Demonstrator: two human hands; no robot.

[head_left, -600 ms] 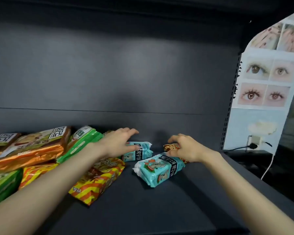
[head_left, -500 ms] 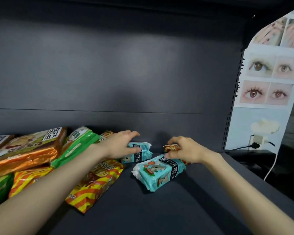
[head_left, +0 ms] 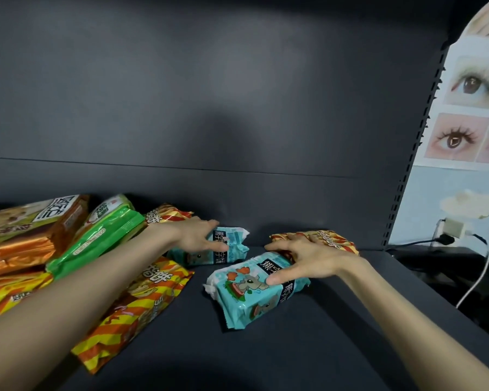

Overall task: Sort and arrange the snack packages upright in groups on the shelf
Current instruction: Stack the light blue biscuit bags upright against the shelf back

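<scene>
Two teal snack packets lie flat on the dark shelf [head_left: 294,348]. My right hand [head_left: 302,258] grips the nearer teal packet [head_left: 251,294], thumb on its front face and fingers over its far end. My left hand [head_left: 198,235] holds the rear teal packet [head_left: 232,246] at its left end, between thumb and fingers. An orange-yellow striped packet [head_left: 141,306] lies flat under my left forearm. Another striped packet [head_left: 333,241] lies just behind my right hand.
A green packet [head_left: 105,235], a brown-orange packet [head_left: 26,230] and more striped packets [head_left: 9,292] are piled at the left. The shelf's back wall [head_left: 237,122] is close behind. Past the shelf's right end are a poster [head_left: 469,122] and a plugged-in cable [head_left: 446,238].
My right hand has shifted from the rear striped packet further onto the near teal packet and closed around it. My left hand stays on the rear teal packet. The view has moved closer.
</scene>
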